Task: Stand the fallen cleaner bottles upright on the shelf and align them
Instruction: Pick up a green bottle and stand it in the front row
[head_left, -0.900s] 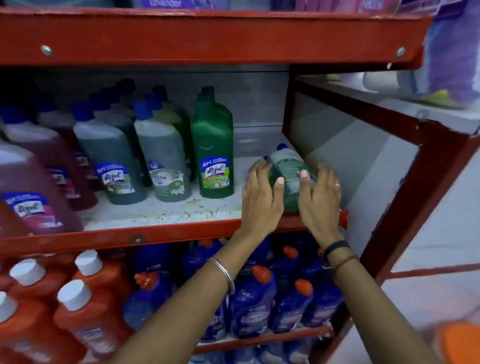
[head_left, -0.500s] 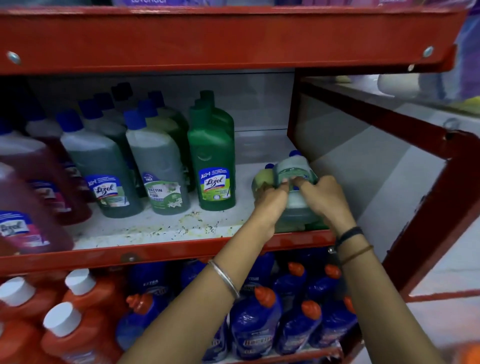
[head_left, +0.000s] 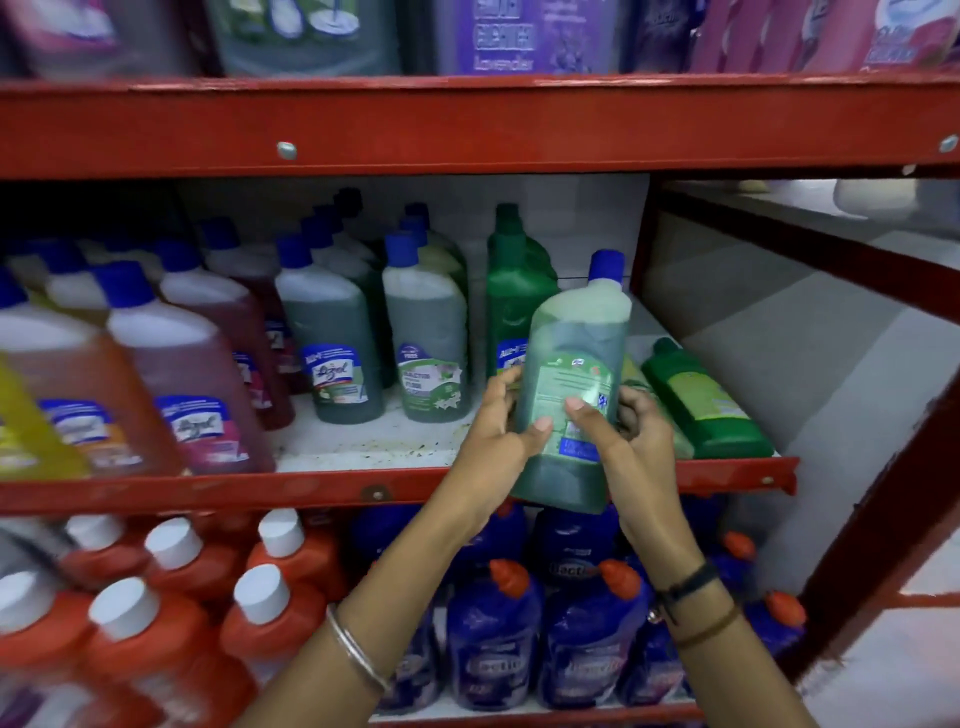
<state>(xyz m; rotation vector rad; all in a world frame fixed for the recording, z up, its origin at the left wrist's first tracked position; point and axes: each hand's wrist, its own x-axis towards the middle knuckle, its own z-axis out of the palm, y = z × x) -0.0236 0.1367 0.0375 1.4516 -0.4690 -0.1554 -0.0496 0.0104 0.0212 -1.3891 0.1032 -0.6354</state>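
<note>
head | left hand (head_left: 493, 441), right hand (head_left: 631, 447) grip translucent green bottle (head_left: 574, 364) | upright

Both hands — left hand (head_left: 498, 441), right hand (head_left: 628, 441) — hold a green cleaner bottle (head_left: 571, 374) upright before the red shelf (head_left: 311, 488).

Red metal shelving (head_left: 467, 124), pale wall (head_left: 779, 332)

Head camera, close, facing red shelf (head_left: 467, 130) front-on.
</note>
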